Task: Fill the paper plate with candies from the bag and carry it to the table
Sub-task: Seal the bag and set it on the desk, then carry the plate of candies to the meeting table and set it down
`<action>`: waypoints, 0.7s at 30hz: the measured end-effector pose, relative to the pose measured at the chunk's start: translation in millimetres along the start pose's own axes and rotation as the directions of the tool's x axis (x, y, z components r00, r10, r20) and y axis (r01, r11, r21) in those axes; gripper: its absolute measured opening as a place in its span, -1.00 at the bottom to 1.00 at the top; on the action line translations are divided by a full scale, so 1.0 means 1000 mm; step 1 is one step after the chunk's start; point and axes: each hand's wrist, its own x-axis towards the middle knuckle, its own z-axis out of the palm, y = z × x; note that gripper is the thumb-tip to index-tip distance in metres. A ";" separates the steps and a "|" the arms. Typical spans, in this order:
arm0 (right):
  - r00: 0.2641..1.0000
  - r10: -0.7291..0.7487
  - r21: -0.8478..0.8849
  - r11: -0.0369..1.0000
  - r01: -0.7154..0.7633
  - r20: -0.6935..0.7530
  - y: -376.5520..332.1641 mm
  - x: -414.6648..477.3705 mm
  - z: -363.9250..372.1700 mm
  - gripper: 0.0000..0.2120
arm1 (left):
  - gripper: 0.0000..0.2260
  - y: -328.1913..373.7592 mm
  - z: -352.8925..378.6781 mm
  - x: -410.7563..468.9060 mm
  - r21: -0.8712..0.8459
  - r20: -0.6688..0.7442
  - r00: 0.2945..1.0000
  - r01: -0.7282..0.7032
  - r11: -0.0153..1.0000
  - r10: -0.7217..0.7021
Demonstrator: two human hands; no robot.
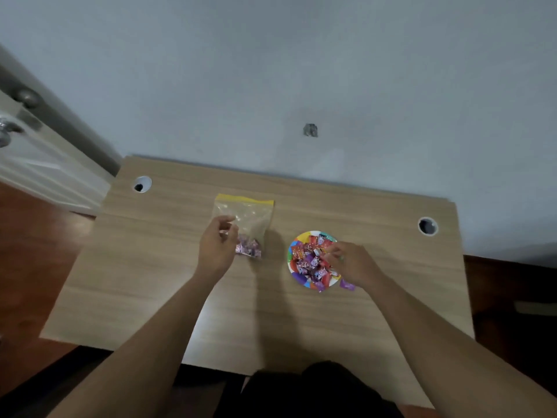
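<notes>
A clear plastic bag (247,215) with a yellow zip strip lies flat on the wooden table (150,282), a few purple candies (249,248) left at its near end. My left hand (217,247) rests at the bag's left edge, fingers curled; whether it pinches the bag or a candy cannot be told. To the right sits a colourful paper plate (297,277) heaped with red and purple wrapped candies (310,260). My right hand (351,262) is over the plate's right side, fingertips among the candies. One purple candy (347,285) lies on the table beside the plate.
The table stands against a pale blue wall. Two round cable holes are in it, one at the back left (141,184) and one at the back right (427,226). A white door with a metal knob (7,131) is at the far left. Dark wooden floor surrounds the table.
</notes>
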 end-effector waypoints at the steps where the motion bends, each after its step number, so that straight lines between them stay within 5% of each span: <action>1: 0.999 0.036 0.007 0.999 -0.036 -0.001 0.012 -0.003 -0.001 -0.80 | -0.83 0.003 0.012 -0.005 0.013 0.062 0.998 -0.018 1.000 0.017; 10: 0.990 0.136 -0.074 0.988 -0.139 -0.035 0.095 -0.026 0.021 -0.58 | -0.76 -0.027 0.114 -0.042 0.323 0.484 0.851 -0.389 0.863 0.202; 16: 0.980 0.200 -0.046 0.979 -0.200 -0.004 0.115 -0.027 0.044 -0.59 | 0.22 -0.036 0.167 -0.054 0.539 0.389 0.921 -0.203 0.817 -0.028; 21: 0.977 0.209 0.015 0.978 -0.209 -0.030 0.129 -0.023 0.062 -0.66 | 0.45 -0.053 0.195 -0.048 0.592 0.372 0.925 -0.174 0.787 -0.075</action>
